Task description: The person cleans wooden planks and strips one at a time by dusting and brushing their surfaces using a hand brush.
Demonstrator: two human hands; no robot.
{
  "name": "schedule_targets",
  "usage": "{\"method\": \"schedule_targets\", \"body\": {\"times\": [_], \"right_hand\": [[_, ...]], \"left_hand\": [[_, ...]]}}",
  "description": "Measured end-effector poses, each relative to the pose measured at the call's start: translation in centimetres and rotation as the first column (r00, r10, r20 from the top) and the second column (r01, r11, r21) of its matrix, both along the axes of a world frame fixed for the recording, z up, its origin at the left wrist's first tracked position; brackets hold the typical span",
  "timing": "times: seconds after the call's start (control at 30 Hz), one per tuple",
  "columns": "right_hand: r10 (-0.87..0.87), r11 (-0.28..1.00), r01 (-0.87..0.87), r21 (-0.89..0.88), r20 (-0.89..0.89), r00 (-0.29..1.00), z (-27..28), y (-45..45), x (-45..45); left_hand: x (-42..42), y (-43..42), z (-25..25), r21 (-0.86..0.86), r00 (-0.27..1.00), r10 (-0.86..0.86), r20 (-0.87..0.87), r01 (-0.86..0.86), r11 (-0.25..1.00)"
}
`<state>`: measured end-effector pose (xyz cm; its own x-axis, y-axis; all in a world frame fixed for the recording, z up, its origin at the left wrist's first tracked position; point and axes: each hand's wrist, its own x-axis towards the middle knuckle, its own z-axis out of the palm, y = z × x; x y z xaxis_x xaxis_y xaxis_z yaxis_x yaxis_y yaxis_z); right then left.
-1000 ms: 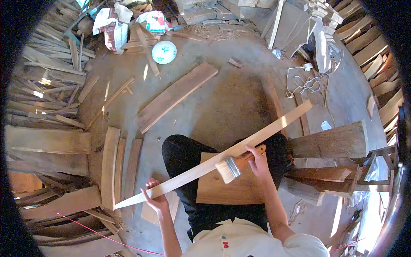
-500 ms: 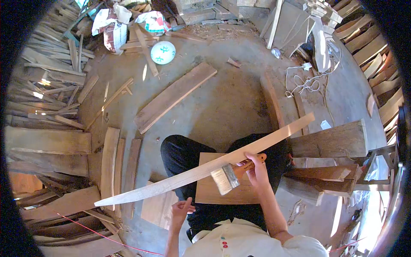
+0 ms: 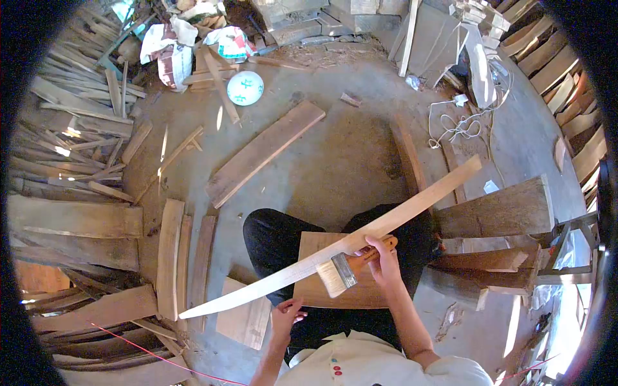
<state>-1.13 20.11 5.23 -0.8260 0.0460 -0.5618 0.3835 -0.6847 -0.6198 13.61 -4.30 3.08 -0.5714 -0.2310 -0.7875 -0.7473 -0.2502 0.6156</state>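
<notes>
My right hand [image 3: 385,262] is closed round the wooden handle of a wide paintbrush [image 3: 338,275], whose pale bristles point down and left. Its fingertips also touch the underside of a long, slightly curved wooden strip [image 3: 341,248]; whether they grip it too, I cannot tell. The strip slants across my lap, its tapered end low on the left. Near the left knee, my left hand [image 3: 287,318] is empty, fingers loosely bent and apart, just below the strip. Under the brush, a flat wooden board [image 3: 373,293] rests on my lap.
On the floor ahead lie a wide plank [image 3: 267,154] and a white ball [image 3: 245,88]. Narrow planks [image 3: 170,257] and a small square board [image 3: 243,314] are to the left. Thick timber [image 3: 499,209] and a tangled white cable [image 3: 460,125] are on the right.
The strip has shifted right and turned steeper, its right end higher and its tapered tip closer to me. My left hand has moved slightly right; my right hand keeps the paintbrush.
</notes>
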Motion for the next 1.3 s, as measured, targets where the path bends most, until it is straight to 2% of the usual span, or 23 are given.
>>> {"method": "schedule_targets", "body": {"times": [0.07,0.17,0.27,0.37,0.47,0.57,0.77,0.87,0.97,1.1,1.23,1.3], "right_hand": [[0.010,1.000,-0.010,-0.006,0.010,1.000,0.4,0.0,0.2],[-0.013,1.000,0.013,0.022,-0.006,1.000,-0.2,0.5,0.4],[-0.014,0.999,0.014,0.034,-0.009,1.000,0.4,0.3,0.4],[0.017,1.000,-0.017,0.026,0.006,1.000,0.5,0.6,0.4],[0.015,1.000,-0.016,0.014,0.036,0.999,1.2,0.4,0.5],[0.011,1.000,-0.011,0.007,0.038,0.999,0.4,0.6,0.5],[0.050,0.997,-0.047,-0.055,0.053,0.997,0.1,0.6,0.6],[0.053,0.996,-0.050,-0.074,0.044,0.998,-0.6,0.4,0.5],[0.066,0.992,-0.064,-0.112,0.013,0.998,-0.5,-0.3,0.3],[0.049,0.989,-0.047,-0.142,0.008,0.999,-0.8,-1.2,0.2],[0.083,0.986,-0.083,-0.144,-0.008,0.997,-2.6,-1.9,0.5],[0.080,0.992,-0.076,-0.102,0.033,0.996,-3.2,-2.3,0.5]], "left_hand": [[0.2,-0.4,-0.7,-0.032,0.999,-0.039,-0.018,0.038,0.999],[0.0,-0.6,-0.5,-0.053,0.980,-0.191,-0.061,0.188,0.981],[0.2,-0.3,-0.1,0.049,0.995,-0.029,-0.097,0.033,0.998],[0.3,-0.2,0.7,0.015,0.993,0.007,-0.119,-0.005,1.000],[1.0,-0.8,-0.2,0.028,0.973,0.080,-0.218,-0.076,0.997],[2.3,-1.2,-0.1,0.098,0.945,0.172,-0.278,-0.150,0.984],[4.1,-1.5,1.4,0.008,0.936,0.112,-0.334,-0.116,0.993],[4.5,-2.4,1.9,-0.002,0.908,0.185,-0.375,-0.200,0.980],[4.6,-4.6,3.3,-0.094,0.900,0.127,-0.417,-0.182,0.979],[6.3,-8.4,2.4,-0.064,0.892,0.158,-0.424,-0.203,0.977],[6.5,-8.9,1.3,0.034,0.919,0.129,-0.372,-0.126,0.992],[6.3,-9.5,0.9,0.003,0.958,0.098,-0.270,-0.101,0.995]]}}
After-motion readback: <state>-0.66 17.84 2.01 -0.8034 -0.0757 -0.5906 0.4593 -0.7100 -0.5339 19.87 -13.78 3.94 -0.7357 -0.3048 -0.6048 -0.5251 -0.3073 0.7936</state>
